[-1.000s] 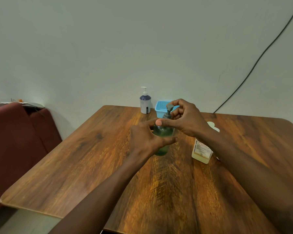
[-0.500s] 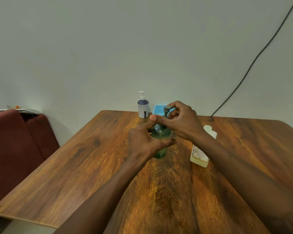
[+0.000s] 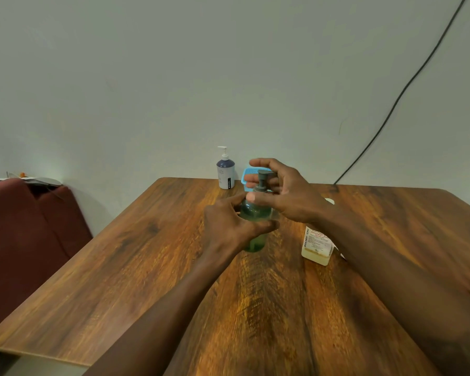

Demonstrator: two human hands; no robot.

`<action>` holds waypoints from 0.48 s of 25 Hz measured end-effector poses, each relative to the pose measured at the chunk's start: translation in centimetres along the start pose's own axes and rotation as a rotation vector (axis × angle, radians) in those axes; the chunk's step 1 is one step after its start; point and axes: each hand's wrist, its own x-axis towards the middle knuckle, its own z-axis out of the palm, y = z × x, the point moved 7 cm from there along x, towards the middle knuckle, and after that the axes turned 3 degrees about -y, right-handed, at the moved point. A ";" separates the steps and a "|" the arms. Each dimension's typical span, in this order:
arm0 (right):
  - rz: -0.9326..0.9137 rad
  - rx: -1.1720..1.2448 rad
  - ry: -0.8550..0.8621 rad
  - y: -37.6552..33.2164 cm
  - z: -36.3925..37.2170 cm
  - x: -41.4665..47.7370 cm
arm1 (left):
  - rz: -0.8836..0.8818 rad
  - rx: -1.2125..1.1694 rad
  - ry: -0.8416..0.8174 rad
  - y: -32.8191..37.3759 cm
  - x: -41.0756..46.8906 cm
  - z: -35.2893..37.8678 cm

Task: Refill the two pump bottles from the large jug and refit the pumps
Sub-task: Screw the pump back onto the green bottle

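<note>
On the desk (image 3: 152, 267), near its middle, the green bottle (image 3: 255, 213) stands upright; the left hand (image 3: 228, 226) is wrapped around its body, and the right hand (image 3: 285, 194) pinches the grey pump (image 3: 263, 177) at its neck. The jug (image 3: 316, 245) stands just right.

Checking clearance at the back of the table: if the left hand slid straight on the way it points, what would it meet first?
The green bottle that the left hand already grips; beyond, probably the blue basket, though depth is unclear.
</note>
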 end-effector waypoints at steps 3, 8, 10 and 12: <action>-0.013 -0.002 0.010 0.2 -0.6 0.0 | -0.002 0.002 -0.003 0.1 0.2 0.0; -0.012 -0.203 0.332 -0.3 -1.4 -0.6 | -0.041 -0.020 -0.020 0.4 0.2 0.5; -0.015 -0.224 0.398 -0.5 -1.3 -1.0 | -0.043 -0.023 0.019 0.5 0.0 0.7; -0.022 -0.262 0.480 -0.6 -1.1 -1.3 | -0.053 -0.024 0.089 0.7 -0.4 0.8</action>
